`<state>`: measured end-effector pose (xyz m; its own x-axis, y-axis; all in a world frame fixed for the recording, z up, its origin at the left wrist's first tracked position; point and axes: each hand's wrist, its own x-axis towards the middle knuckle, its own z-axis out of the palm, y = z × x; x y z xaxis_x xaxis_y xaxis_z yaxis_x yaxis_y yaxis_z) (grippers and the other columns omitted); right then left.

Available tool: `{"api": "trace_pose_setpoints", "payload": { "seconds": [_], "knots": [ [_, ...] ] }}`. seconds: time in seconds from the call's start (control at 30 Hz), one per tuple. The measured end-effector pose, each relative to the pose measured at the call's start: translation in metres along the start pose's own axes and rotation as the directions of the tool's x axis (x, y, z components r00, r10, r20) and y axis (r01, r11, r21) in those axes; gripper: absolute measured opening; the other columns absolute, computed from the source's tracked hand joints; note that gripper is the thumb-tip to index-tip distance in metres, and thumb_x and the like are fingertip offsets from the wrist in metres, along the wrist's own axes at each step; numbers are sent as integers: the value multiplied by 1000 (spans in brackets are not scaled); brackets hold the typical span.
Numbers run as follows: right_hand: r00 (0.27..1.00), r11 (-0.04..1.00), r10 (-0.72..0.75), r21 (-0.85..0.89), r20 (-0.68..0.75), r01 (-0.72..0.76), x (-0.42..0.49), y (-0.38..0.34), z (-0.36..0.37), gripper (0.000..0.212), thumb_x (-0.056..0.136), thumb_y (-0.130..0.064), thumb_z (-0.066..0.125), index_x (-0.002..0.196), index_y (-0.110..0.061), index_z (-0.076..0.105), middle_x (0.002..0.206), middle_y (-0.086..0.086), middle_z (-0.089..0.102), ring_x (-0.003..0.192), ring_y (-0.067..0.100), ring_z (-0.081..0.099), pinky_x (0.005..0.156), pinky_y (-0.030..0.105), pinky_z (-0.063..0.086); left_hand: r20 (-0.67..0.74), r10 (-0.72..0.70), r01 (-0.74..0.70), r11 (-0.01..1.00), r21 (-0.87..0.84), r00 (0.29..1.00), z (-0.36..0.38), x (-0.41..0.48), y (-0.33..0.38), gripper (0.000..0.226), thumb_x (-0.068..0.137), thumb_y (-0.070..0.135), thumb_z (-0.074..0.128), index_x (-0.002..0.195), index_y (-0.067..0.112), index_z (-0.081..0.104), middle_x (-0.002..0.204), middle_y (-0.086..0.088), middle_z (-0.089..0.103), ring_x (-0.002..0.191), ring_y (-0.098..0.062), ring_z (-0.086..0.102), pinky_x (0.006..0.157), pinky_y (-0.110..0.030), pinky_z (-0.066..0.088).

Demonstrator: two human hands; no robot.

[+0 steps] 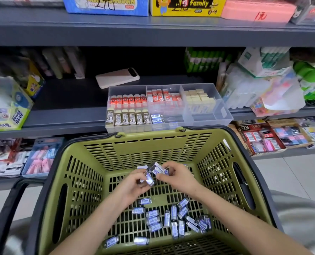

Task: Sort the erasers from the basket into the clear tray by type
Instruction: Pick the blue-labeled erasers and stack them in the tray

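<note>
Erasers (173,222) w/ blue-silver wrappers lie scattered on the floor of a green basket (147,150). Left hand (134,184) & right hand (176,176) each grip a few mid-basket, fingers curled round them. Clear tray (224,115), on shelf (66,96) just behind, holds sorted rows.

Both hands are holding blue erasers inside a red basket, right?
Not quite. The head view shows the basket is olive green, not red. The left hand and right hand do hold blue erasers inside it.
</note>
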<state>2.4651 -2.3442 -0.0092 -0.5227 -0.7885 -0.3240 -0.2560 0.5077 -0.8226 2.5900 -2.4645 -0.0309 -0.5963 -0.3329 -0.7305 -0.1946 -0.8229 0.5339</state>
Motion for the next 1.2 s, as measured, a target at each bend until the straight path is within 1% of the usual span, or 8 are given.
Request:
{"api": "trace_pose_setpoints", "payload": {
  "seconds": [0.13, 0.3, 0.43, 0.6, 0.77, 0.97, 1.1, 1.2],
  "knots": [
    [976, 981, -189, 13, -110, 191, -14, -35, -9, 13, 79, -29, 71, 87, -32, 62, 57, -21, 53, 51, 0, 44, 50, 12, 31, 159, 1, 44, 959, -280, 987, 26, -28, 25, 30, 70, -2, 39, 92, 0, 60, 82, -19, 69, 71, -28, 66, 70, -41, 51],
    [911, 880, -370, -382, -180, 282, -28, -63, -18, 33, 74, -37, 72, 104, -27, 64, 82, -16, 48, 64, -2, 45, 62, 16, 34, 219, 58, -33, 993, -117, 974, 47, -51, 39, 44, 74, 51, 61, 77, 9, 73, 82, -11, 71, 70, -23, 68, 69, -36, 51],
    [928, 891, -365, -321, -80, 323, -34, -75, -27, 43, 75, -35, 74, 116, -34, 61, 80, -14, 43, 63, -1, 44, 62, 11, 35, 171, 152, -161, 986, 43, 974, 57, -60, 42, 30, 66, 35, 72, 84, 15, 59, 75, -5, 67, 62, -14, 63, 56, -26, 49],
    [933, 937, -348, 7, -91, 350, -42, -83, -44, 53, 80, -10, 71, 114, -48, 54, 87, 0, 54, 68, 10, 53, 74, 31, 53, 177, 214, -216, 976, -11, 961, 68, -72, 54, 26, 71, 25, 69, 89, 9, 61, 74, -9, 69, 60, -16, 63, 52, -24, 51],
    [935, 927, -271, 200, -230, 318, -36, -95, -79, 41, 78, -4, 72, 109, -25, 58, 85, 4, 65, 76, 14, 59, 73, 22, 52, 205, 243, -236, 970, -54, 948, 81, -86, 82, 35, 72, 22, 69, 97, 0, 61, 70, -10, 65, 58, -17, 61, 42, -20, 42],
    [925, 964, -266, -91, -271, 250, 7, -119, -140, 11, 89, -14, 61, 94, -14, 71, 84, 0, 70, 73, 7, 59, 69, 19, 47, 211, 324, -311, 946, -94, 922, 84, -94, 120, 26, 68, 24, 71, 82, 2, 68, 74, -10, 65, 63, -18, 62, 41, -21, 43],
    [950, 952, -275, -180, -146, 248, 36, -127, -154, 37, 96, -23, 49, 78, 5, 64, 62, -1, 62, 56, 15, 40, 54, 25, 32, 209, 421, -416, 907, -70, 883, 84, -96, 141, 32, 66, 27, 74, 86, 3, 69, 79, -9, 65, 66, -20, 64, 41, -22, 43],
    [938, 936, -320, -200, -136, 291, 50, -134, -155, 30, 92, -23, 58, 64, -11, 61, 51, -4, 56, 45, 3, 40, 52, 16, 33, 191, 482, -486, 874, -28, 855, 82, -96, 151, 28, 61, 31, 75, 77, 8, 72, 76, -5, 66, 67, -18, 65, 41, -21, 42]
  ]
}}
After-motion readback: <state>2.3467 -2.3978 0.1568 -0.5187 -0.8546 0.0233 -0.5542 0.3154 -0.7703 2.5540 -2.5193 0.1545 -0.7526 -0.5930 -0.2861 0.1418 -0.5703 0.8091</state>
